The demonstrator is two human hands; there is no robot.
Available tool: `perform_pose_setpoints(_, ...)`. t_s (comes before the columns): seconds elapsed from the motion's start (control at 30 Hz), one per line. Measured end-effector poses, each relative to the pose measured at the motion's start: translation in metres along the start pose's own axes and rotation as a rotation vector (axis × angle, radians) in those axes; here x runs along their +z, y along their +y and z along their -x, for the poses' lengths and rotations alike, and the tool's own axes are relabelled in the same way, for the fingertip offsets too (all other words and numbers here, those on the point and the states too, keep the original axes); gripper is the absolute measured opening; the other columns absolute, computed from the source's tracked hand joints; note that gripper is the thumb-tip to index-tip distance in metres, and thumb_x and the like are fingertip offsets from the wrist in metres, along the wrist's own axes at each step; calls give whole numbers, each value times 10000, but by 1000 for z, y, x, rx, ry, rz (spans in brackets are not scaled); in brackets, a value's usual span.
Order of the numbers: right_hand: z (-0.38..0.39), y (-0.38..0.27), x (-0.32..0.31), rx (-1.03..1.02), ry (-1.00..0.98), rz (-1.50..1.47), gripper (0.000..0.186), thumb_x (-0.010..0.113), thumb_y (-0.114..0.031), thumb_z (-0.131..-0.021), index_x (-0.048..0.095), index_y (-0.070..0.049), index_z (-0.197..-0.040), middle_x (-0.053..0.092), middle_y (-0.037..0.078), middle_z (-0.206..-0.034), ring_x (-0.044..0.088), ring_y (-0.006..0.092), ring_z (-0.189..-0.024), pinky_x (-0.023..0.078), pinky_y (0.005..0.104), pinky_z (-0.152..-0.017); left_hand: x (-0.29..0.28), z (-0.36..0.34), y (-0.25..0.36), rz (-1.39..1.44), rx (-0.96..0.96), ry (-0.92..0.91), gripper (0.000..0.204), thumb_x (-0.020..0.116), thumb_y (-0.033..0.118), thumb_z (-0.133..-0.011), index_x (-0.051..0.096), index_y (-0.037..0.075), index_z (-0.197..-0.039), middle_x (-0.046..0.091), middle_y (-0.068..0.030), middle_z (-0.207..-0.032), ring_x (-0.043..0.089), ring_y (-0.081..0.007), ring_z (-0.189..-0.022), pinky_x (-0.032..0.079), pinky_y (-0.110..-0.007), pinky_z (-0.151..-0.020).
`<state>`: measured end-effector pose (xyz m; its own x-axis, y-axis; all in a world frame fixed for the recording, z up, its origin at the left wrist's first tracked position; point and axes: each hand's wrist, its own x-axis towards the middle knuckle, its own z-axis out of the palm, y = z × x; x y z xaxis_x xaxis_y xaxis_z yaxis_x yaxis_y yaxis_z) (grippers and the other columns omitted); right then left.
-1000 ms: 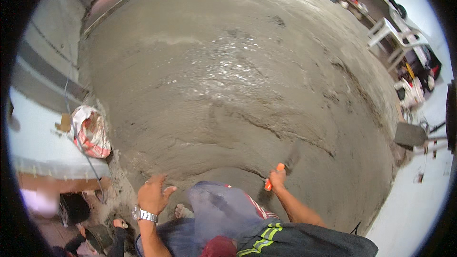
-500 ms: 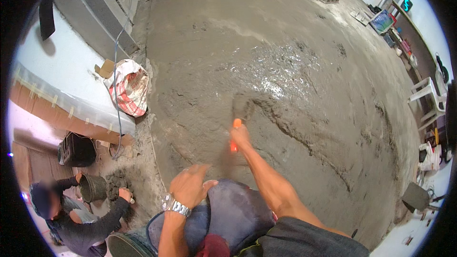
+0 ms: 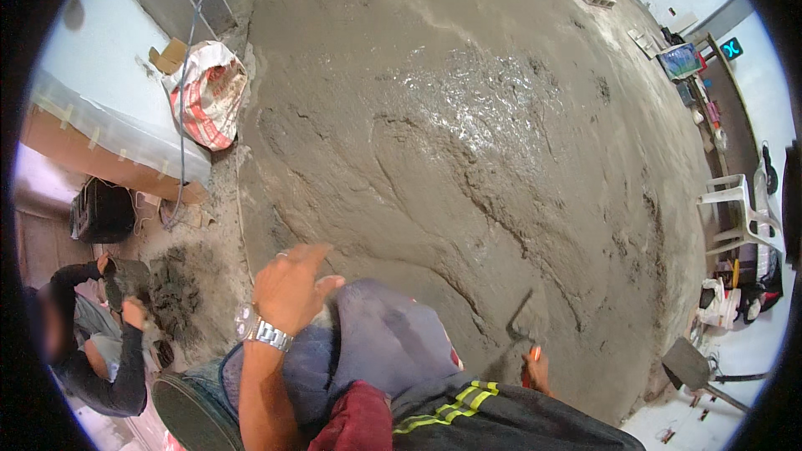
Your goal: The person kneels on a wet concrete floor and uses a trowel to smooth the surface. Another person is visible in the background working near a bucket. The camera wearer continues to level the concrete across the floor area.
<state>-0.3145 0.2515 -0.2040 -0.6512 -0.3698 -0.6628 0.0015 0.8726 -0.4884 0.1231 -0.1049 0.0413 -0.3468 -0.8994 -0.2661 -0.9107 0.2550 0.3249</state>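
Note:
Wet grey concrete [image 3: 334, 167] spreads across the floor in front of me, ridged and shiny in places. My right hand [image 3: 540, 370] is closed round the orange handle of a trowel [image 3: 530, 319], low and right of my knees; my sleeve and clothing partly hide that arm. The trowel's blade, smeared with concrete, lies at the wet surface. My left hand [image 3: 292, 286], with a metal watch [image 3: 263, 331] at its wrist, hovers above or rests near my bent knee [image 3: 388, 342]. Its fingers are stretched out and hold nothing.
At the left, another person [image 3: 109, 351] crouches with a dark bucket [image 3: 127, 279] beside a concrete heap [image 3: 177, 288]. A red-and-white sack [image 3: 209, 96] and a hanging cable [image 3: 183, 117] are by the wall. A white chair [image 3: 739, 213] and a shovel [image 3: 689, 365] stand on the right.
My right hand has pulled the trowel back and to the right, toward my side, leaving a curved ridge in the concrete. The view has shifted; the other person has tipped the bucket.

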Motion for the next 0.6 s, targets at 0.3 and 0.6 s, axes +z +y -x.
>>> perform_pose_setpoints(0.3, -30, -50, 150, -125, -215, 122, 213, 614, -191, -763, 525, -3, -720, 513, 55, -560, 503, 173, -457, 380, 343, -413, -4, -5, 11, 16, 35, 6, 463, 639, 384, -795, 564, 111, -1162, 618, -159, -1052, 606, -363, -904, 495, -445, -728)
perform_pose_setpoints(0.6, 5, -261, 245, -653, -203, 41, 189, 576, -168, -778, 516, -5, -851, 580, 179, -691, 582, 320, -624, 457, 422, -558, -8, 7, 10, 24, -27, 8, 459, 639, 399, -797, 572, 112, -1149, 623, -143, -1048, 614, -359, -883, 500, -444, -715)
